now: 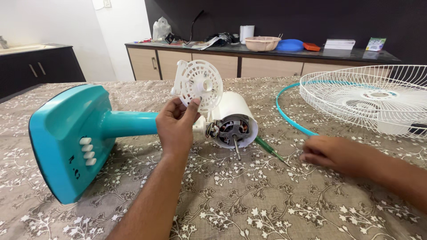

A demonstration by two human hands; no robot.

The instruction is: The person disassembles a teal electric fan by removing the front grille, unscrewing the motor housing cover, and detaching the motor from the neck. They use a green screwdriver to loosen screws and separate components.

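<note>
A teal table fan lies on its side, its square base (66, 138) at the left with white buttons and its neck (131, 123) running right to the white motor housing (233, 118). The motor's windings and shaft (236, 149) are exposed. My left hand (177, 126) holds up a round white perforated motor cover (198, 83) by its lower edge, just above the motor. My right hand (331, 153) is blurred, low over the cloth at the right, fingers curled near the tip of a green-handled screwdriver (269, 150) lying on the table.
A white wire fan guard (369, 95) with the blades under it lies at the right, beside a teal rim ring (289, 116). A floral cloth (249, 200) covers the table. Behind stands a sideboard (267, 60) with bowls, bags and boxes.
</note>
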